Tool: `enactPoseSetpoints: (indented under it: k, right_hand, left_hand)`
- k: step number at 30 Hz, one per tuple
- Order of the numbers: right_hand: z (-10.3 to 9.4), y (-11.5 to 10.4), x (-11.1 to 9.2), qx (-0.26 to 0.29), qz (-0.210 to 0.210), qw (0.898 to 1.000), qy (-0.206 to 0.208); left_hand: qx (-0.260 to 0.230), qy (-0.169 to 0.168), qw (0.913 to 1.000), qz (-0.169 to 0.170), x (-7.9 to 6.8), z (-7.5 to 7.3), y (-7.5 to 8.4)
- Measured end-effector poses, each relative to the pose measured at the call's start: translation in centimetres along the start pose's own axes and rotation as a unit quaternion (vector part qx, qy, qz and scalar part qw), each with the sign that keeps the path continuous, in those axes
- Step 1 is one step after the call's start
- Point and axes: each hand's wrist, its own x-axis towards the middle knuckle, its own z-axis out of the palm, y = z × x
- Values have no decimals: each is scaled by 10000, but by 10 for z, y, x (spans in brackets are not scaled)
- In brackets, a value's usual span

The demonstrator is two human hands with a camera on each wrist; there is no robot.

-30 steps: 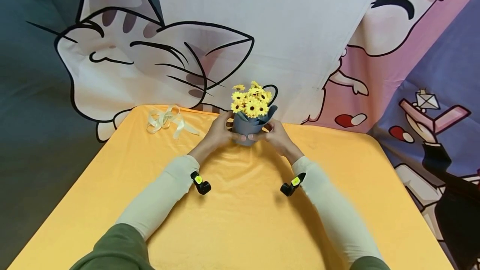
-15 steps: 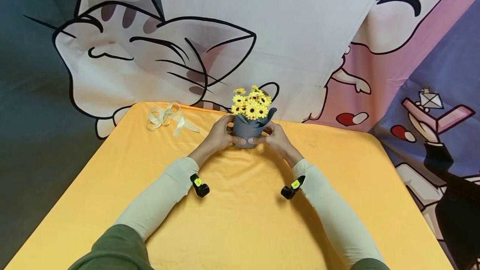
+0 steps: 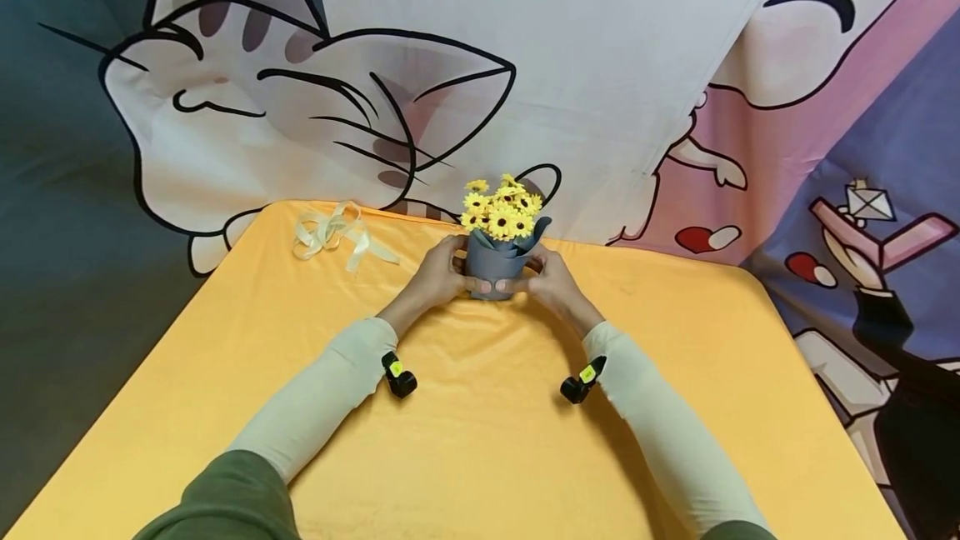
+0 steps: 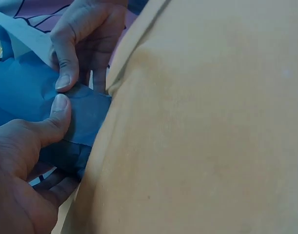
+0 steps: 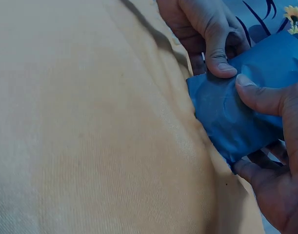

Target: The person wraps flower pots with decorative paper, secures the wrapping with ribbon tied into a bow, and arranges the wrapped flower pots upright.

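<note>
A small bouquet of yellow daisy-like flowers [image 3: 501, 213] stands upright in a grey-blue paper wrapper [image 3: 491, 265] near the table's far edge. My left hand [image 3: 442, 269] grips its left side, and my right hand [image 3: 555, 277] grips its right side. Both thumbs press the front of the wrapper low down, their tips nearly meeting. In the left wrist view the wrapper [image 4: 80, 117] looks blue, with creases near its bottom edge. Fingers curl round behind it, partly hidden by the paper. The wrapper's bottom is right at the cloth in both wrist views.
A loose pale ribbon [image 3: 330, 236] lies tangled at the table's back left. A yellow cloth [image 3: 465, 440] covers the table. Behind it hangs a printed backdrop [image 3: 600, 65] with a cartoon cat. A small black camera [image 3: 401, 377] sits on each wrist.
Both hands have brought the bouquet slightly nearer to me, keeping their hold. The head view has shifted a little. The ribbon stays in its place on the table.
</note>
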Motion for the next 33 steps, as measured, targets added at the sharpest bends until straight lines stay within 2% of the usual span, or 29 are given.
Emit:
enactPoseSetpoints:
  k: [6, 11, 17, 23, 26, 29, 33]
  right_hand:
    - [-1, 2, 0, -58, -72, 9998, 159]
    - [-2, 3, 0, -63, -7, 10000, 9]
    - [-12, -5, 2, -221, 297, 9992, -179]
    - [-21, -20, 4, 147, 508, 9979, -367]
    - [-23, -28, 4, 258, 519, 9972, -482]
    - [-23, -37, 3, 260, 548, 9964, -599]
    - [-24, -46, 0, 268, 887, 9928, -757]
  left_hand:
    - [26, -45, 10000, -17, 0, 1, 3]
    - [54, -109, 9999, -70, 0, 0, 2]
    - [-316, -396, 9987, 13, 4, -2, 5]
    - [-849, -613, 9944, 110, 10, -7, 16]
    - [-1020, -602, 9929, -58, 8, -10, 20]
    - [-1293, -602, 9889, -415, 4, -13, 27]
    - [-1568, -825, 9800, -902, 2, -13, 35]
